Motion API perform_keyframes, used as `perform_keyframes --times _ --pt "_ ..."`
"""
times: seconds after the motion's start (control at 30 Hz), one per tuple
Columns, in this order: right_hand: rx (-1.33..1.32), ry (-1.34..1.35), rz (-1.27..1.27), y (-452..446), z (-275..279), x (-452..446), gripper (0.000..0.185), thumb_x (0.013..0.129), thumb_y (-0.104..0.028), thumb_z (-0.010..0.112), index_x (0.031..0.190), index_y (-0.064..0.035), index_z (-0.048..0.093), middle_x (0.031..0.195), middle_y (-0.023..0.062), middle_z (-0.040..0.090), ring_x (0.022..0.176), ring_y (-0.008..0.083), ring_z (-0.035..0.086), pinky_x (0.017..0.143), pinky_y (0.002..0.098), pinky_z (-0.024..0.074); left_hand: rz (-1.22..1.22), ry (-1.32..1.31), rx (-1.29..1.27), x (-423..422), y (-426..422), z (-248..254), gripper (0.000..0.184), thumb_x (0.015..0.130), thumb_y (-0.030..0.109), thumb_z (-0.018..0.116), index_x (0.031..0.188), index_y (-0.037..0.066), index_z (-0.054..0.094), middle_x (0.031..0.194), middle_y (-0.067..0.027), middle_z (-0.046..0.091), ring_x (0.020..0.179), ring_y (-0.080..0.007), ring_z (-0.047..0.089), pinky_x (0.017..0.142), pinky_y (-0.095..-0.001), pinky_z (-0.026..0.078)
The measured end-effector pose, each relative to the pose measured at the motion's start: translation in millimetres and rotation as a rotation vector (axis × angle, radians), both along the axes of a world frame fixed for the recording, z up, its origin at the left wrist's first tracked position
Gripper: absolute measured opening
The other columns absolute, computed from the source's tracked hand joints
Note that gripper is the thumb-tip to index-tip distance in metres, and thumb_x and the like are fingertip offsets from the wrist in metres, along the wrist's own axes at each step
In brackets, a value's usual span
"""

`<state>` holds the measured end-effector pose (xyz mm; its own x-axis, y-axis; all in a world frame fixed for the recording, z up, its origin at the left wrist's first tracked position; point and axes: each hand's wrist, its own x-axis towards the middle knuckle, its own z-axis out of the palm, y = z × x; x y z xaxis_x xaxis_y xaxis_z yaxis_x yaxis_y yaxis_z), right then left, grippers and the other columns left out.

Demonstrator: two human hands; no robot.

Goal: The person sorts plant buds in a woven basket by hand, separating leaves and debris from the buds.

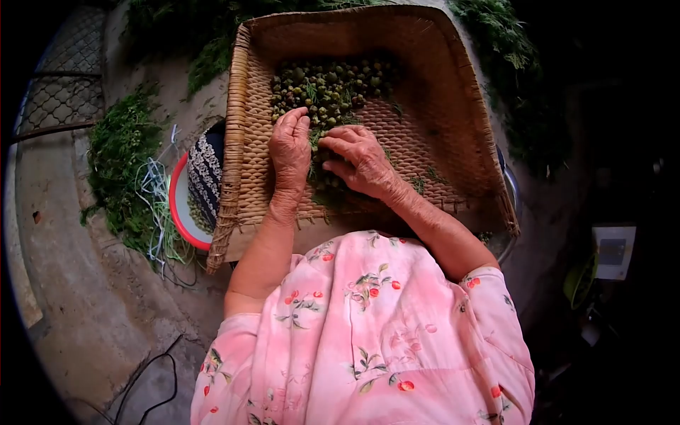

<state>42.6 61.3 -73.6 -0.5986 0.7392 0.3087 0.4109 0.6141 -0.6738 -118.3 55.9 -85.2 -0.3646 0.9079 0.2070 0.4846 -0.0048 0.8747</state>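
Note:
A wide woven basket [255,156] with a raised back and sides lies in front of me. Small round green-brown cones or fruits [333,88] are heaped toward its back left, mixed with bits of green sprig. My left hand [289,147] is at the near left edge of the heap, thumb and fingers pressed together; what they may hold is too small to make out. Beside it, my right hand [360,161] curves palm-down over a smaller cluster of the same pieces, its thumb apart from its fingers. Some pieces under the right hand are hidden.
Left of the basket stands a red-rimmed basin [178,205] with patterned dark cloth [204,173] in it. Feathery green branches [124,156] and pale plastic string [154,188] lie on the concrete floor. More branches [506,42] are at the back right. A black cable [173,368] runs at lower left.

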Motion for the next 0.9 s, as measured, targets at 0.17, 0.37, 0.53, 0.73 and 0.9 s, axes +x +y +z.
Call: perform_keyframes --times 0.17,0.37,0.53,0.73,0.9 --pt "0.057 -0.070 0.209 -28 16 -6 0.043 0.068 -0.021 0.074 0.108 -0.0115 0.061 0.110 0.0069 0.055 0.112 0.0285 0.046 0.100 0.0467 0.0312 -0.044 -0.045 0.003 -3 3 -6 0.016 0.089 0.009 0.057 0.101 0.000 0.064 0.095 -0.0108 0.065 0.085 -0.0213 0.062 0.075 -0.0290 0.049" --pt "0.152 -0.285 0.109 -16 8 45 0.031 0.075 -0.017 0.069 0.106 -0.0164 0.064 0.124 0.0046 0.053 0.125 0.0291 0.040 0.107 0.0540 0.0230 -0.075 -0.098 -0.023 -1 0 -2 0.016 0.090 0.011 0.059 0.100 0.001 0.065 0.092 -0.0087 0.066 0.082 -0.0166 0.062 0.070 -0.0264 0.050" --pt "0.118 -0.395 -0.196 0 3 73 0.035 0.081 -0.017 0.065 0.116 -0.0164 0.062 0.136 0.0093 0.045 0.130 0.0332 0.035 0.107 0.0553 0.0217 -0.075 -0.190 -0.068 1 -2 2 0.021 0.092 0.015 0.058 0.106 0.002 0.066 0.094 -0.0040 0.068 0.085 -0.0103 0.061 0.074 -0.0223 0.049" --pt "0.044 -0.367 -0.309 -10 -3 25 0.049 0.085 -0.028 0.062 0.129 -0.0110 0.050 0.139 0.0241 0.034 0.131 0.0406 0.029 0.107 0.0574 0.0189 -0.030 -0.387 -0.060 -3 2 -5 0.021 0.093 0.012 0.056 0.106 -0.002 0.064 0.095 -0.0061 0.067 0.085 -0.0111 0.062 0.077 -0.0233 0.051" --pt "0.050 -0.228 0.027 -31 11 -21 0.057 0.078 -0.030 0.068 0.127 -0.0085 0.048 0.132 0.0128 0.044 0.127 0.0369 0.035 0.106 0.0576 0.0207 0.019 -0.706 -0.052 -8 4 3 0.021 0.093 0.013 0.056 0.104 -0.003 0.064 0.092 -0.0043 0.067 0.080 -0.0091 0.061 0.073 -0.0218 0.051"
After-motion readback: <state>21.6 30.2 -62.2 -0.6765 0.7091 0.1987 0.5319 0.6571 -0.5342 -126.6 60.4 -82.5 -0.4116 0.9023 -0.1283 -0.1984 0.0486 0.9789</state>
